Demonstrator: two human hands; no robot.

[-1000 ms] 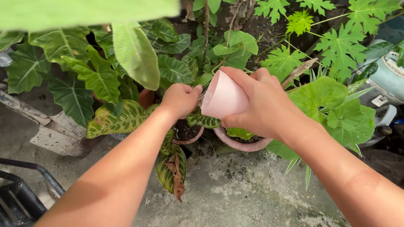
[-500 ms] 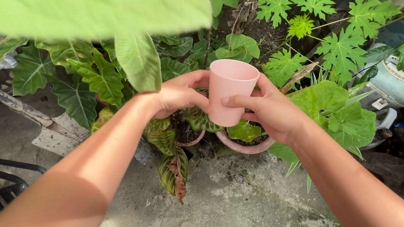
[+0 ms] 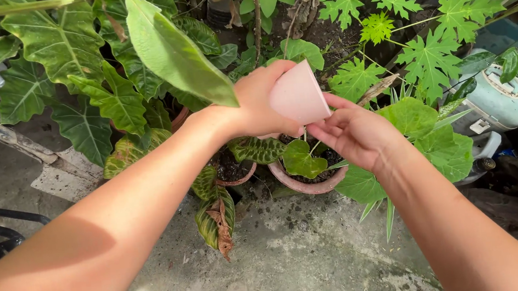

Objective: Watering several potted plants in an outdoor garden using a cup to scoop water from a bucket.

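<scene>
Your left hand [image 3: 262, 104] grips the pink cup [image 3: 297, 97], fingers wrapped round its far side, cup tipped so the base faces you. Your right hand [image 3: 355, 134] is open, palm up, fingertips touching the cup's lower edge, holding nothing. Both arms reach out from the bottom corners. The cup hangs above the clay pot [image 3: 307, 184] with its small green plant [image 3: 301, 158]. The cup's mouth points away, so its contents can't be seen. A big leaf [image 3: 172, 50] covers part of your left wrist.
</scene>
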